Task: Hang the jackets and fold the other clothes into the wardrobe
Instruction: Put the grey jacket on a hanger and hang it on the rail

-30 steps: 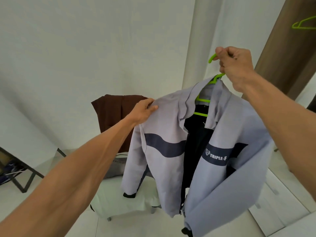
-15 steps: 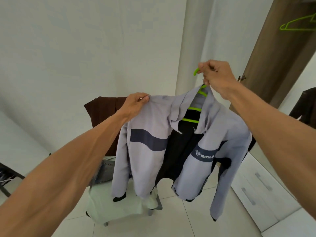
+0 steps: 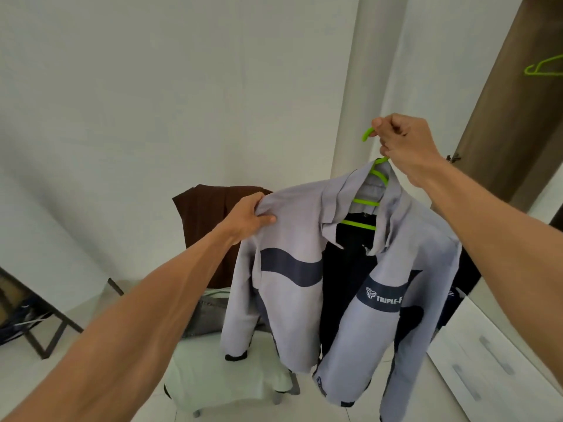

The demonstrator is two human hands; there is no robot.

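Head view shows the grey jacket (image 3: 289,239) hanging on a green hanger (image 3: 367,203), held in the air in front of a chair (image 3: 219,370). Fingers of the right hand (image 3: 405,147) are curled tight around the hanger's hook. The left hand (image 3: 248,219) pinches the jacket's shoulder cloth between thumb and fingers.

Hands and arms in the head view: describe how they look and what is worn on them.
Both are a person's bare limbs. The left hand and right hand wear no gloves, and no rings show. The left forearm and right forearm are uncovered up to the picture's edge: no sleeve, watch, bracelet or marking is visible.
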